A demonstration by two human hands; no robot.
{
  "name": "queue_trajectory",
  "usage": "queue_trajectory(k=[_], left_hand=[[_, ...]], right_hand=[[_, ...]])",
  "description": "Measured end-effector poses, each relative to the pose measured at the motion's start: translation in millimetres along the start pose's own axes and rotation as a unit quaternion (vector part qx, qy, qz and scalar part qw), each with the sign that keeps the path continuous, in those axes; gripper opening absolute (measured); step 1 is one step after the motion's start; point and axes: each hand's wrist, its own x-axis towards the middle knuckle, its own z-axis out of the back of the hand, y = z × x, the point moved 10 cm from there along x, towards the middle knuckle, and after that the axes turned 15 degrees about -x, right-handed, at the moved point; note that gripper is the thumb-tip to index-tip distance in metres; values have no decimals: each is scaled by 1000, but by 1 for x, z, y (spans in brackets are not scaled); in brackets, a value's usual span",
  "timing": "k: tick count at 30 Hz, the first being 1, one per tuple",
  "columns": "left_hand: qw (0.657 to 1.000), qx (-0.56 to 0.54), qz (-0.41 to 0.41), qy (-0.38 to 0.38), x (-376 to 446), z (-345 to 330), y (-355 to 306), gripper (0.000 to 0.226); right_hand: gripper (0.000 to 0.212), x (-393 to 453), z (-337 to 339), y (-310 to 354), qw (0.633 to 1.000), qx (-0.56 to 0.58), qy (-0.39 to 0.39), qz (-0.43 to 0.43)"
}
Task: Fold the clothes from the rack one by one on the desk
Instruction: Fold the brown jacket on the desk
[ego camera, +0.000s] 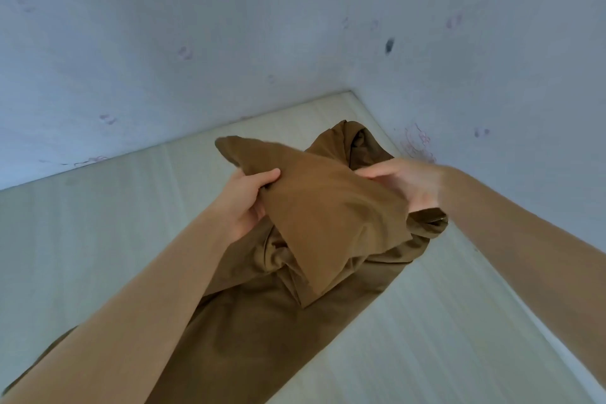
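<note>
Brown garment point(328, 216) bunched on pale desk point(98, 233), left hand point(246, 203) gripping one fold, right hand point(410, 187) pinching its far edge.

There is a single view, taken from the person's head and aimed forward and steeply down. It sits close above the surface point(98, 239), whose pale top fills the lower half of the frame and runs into a corner between two walls point(295, 26). Both forearms reach in from the bottom edge toward the middle, so the hands point(249, 200) lie near the centre. The wide lens seems to bend straight edges toward the frame's borders.
</note>
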Motion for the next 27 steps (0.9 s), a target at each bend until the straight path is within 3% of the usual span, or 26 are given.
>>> queue_trajectory(k=[2, 4, 5, 7, 10, 13, 16, 20, 27], left_hand=[[999, -17, -17, 23, -5, -1, 1, 37], [999, 47, -19, 8, -3, 8, 11, 48], [996, 89, -15, -7, 0, 15, 17, 52], [991, 127, 0, -33, 5, 26, 27, 52], [991, 107, 10, -73, 13, 39, 32, 50], [992, 101, 12, -80, 18, 43, 26, 50], [991, 123, -6, -44, 25, 31, 8, 54], [983, 178, -38, 28, 37, 9, -19, 68], [978, 195, -2, 79, 47, 5, -8, 80]], right_hand=[[38, -13, 11, 17, 998, -20, -26, 59], [38, -14, 38, 16, 972, -131, -188, 60], [38, -17, 50, 16, 929, -219, -293, 49], [36, -27, 49, 21, 807, -388, -443, 41], [34, -35, 1, 25, 688, -516, -505, 73], [41, -38, -53, 19, 627, -567, -527, 86], [54, -27, -80, 2, 622, -575, -526, 73], [66, -8, -80, -13, 670, -557, -491, 28], [71, 45, -91, -43, 728, -599, -333, 5]])
